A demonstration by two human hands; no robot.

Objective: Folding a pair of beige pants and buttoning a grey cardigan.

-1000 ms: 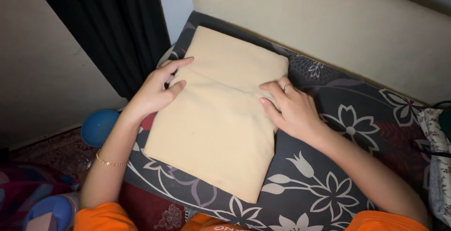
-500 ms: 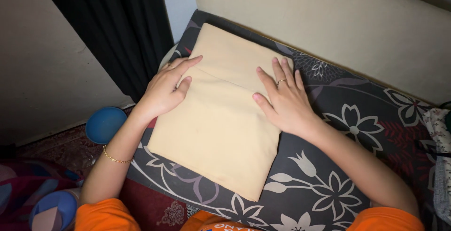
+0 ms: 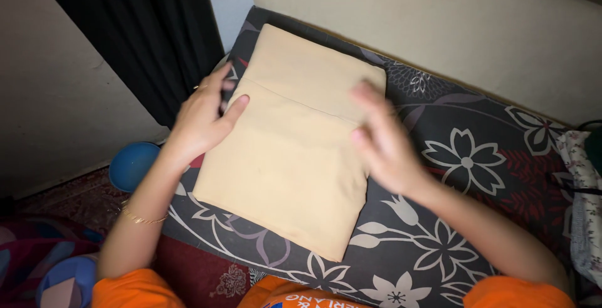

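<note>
Beige folded cloth (image 3: 288, 151) under both open hands.

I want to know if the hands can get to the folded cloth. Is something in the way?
Nothing visible is in the way. The left hand already rests on the left edge of the folded beige cloth. The right hand, blurred, is over its right edge. Only the flowered cover lies under it.

A dark grey bedcover printed with pale flowers and red patches (image 3: 476, 176) spreads over the furniture, backed by a cream padded headboard (image 3: 439, 26). A black pleated curtain (image 3: 144, 32) hangs beside a plain beige wall (image 3: 44, 107). A round blue bowl (image 3: 128, 165) sits on the dim patterned red floor covering (image 3: 69, 201).
</note>
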